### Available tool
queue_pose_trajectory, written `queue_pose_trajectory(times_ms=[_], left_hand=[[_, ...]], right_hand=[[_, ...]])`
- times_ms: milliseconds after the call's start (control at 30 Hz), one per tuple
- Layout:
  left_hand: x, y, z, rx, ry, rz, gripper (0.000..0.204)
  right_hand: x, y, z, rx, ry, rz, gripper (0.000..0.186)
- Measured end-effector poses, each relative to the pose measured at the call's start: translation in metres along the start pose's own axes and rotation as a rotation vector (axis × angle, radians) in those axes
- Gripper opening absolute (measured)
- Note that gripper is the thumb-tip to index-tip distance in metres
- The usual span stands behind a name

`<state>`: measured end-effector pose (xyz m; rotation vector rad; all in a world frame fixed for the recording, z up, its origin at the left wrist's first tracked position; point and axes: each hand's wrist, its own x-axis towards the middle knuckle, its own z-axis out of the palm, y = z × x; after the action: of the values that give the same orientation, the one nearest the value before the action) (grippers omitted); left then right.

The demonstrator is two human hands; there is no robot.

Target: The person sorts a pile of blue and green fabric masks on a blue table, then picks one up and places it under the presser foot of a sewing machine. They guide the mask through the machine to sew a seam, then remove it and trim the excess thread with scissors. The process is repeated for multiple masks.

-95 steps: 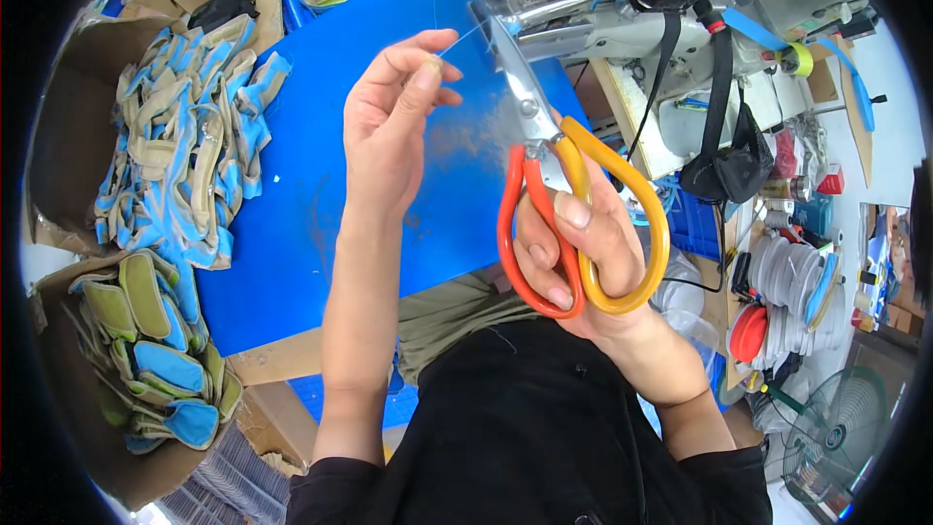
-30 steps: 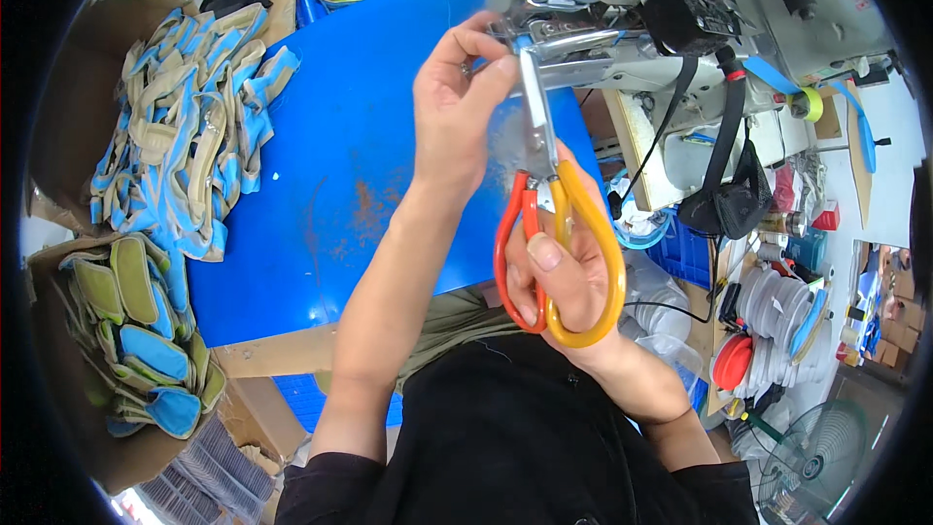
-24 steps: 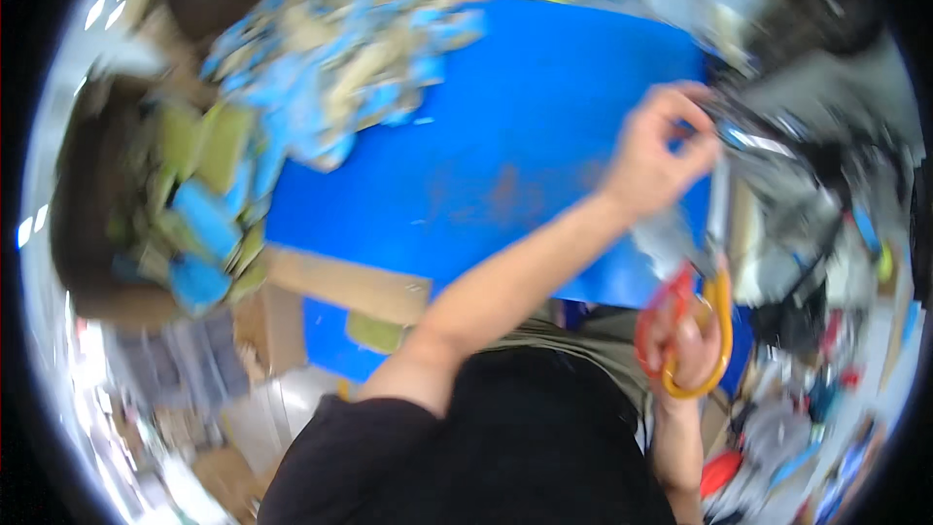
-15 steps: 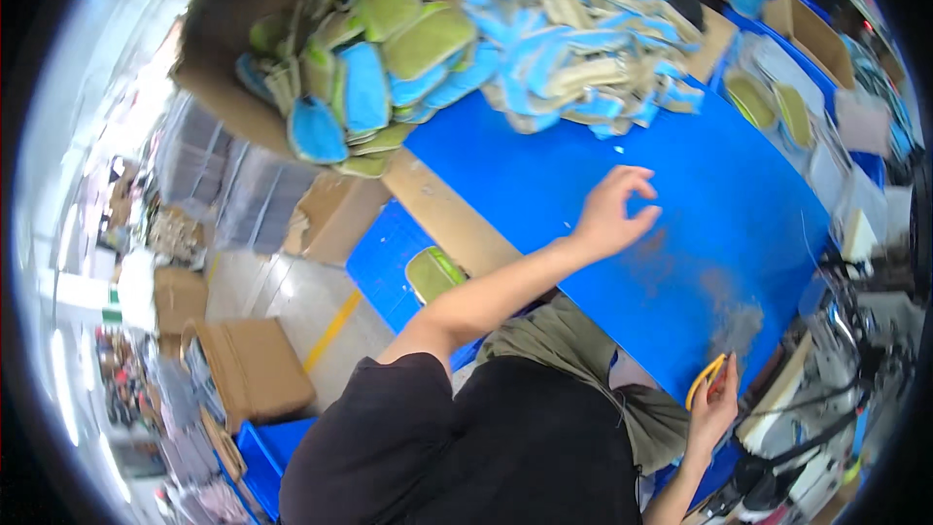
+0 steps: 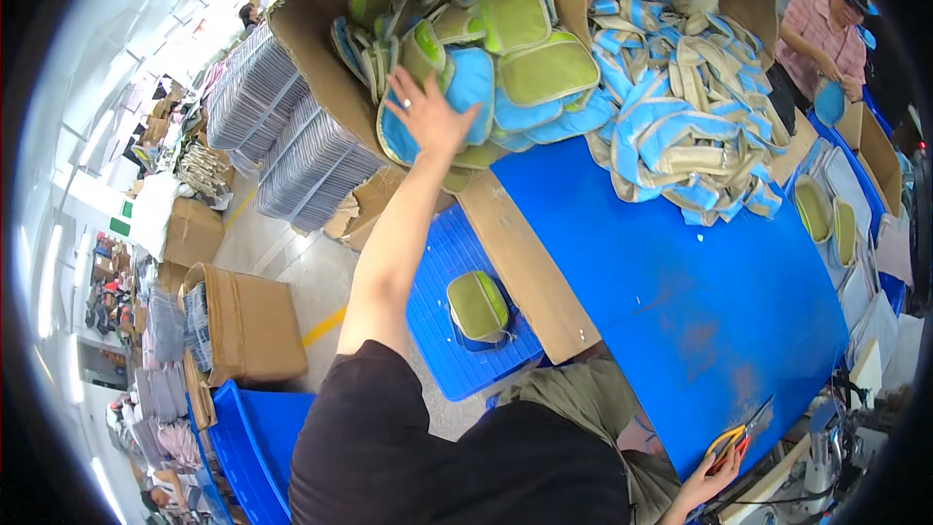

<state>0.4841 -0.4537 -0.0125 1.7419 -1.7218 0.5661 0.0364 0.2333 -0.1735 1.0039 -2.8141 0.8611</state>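
My left hand (image 5: 428, 115) is stretched out with fingers spread, over a heap of padded green and blue fabric pieces (image 5: 544, 68) in a cardboard box. It overlaps a blue piece (image 5: 470, 79); whether it touches it I cannot tell. Nothing shows in its grip. My right hand (image 5: 714, 482), low at the right, holds scissors (image 5: 731, 442) with yellow and orange handles. Their blades point up and right over the edge of the blue tabletop (image 5: 622, 262). Beside the heap lies a tangled pile of blue and beige fabric strips (image 5: 671, 126).
A green padded piece (image 5: 478, 305) sits on a blue plastic surface (image 5: 447, 369) left of the table. A sewing machine (image 5: 826, 437) stands at the right edge. Far right, a person in pink (image 5: 826, 24) handles a blue piece. Cardboard boxes (image 5: 255, 323) and wrapped grey stacks (image 5: 316, 151) fill the left.
My left hand has swung from above the tabletop to the green and blue heap, its fingers spreading. My right hand stays low with the scissors. The view has shifted left.
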Motion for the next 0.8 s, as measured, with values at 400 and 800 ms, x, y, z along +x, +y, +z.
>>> queue_pose_trajectory(times_ms=[400, 800], left_hand=[[0.119, -0.083, 0.053, -0.008, -0.012, -0.546, 0.098], [0.116, -0.115, 0.086, -0.159, -0.072, -0.574, 0.053]], right_hand=[[0.028, -0.125, -0.023, 0.124, 0.096, -0.181, 0.065], [-0.008, 0.017, 0.024, -0.125, 0.145, -0.026, 0.044]])
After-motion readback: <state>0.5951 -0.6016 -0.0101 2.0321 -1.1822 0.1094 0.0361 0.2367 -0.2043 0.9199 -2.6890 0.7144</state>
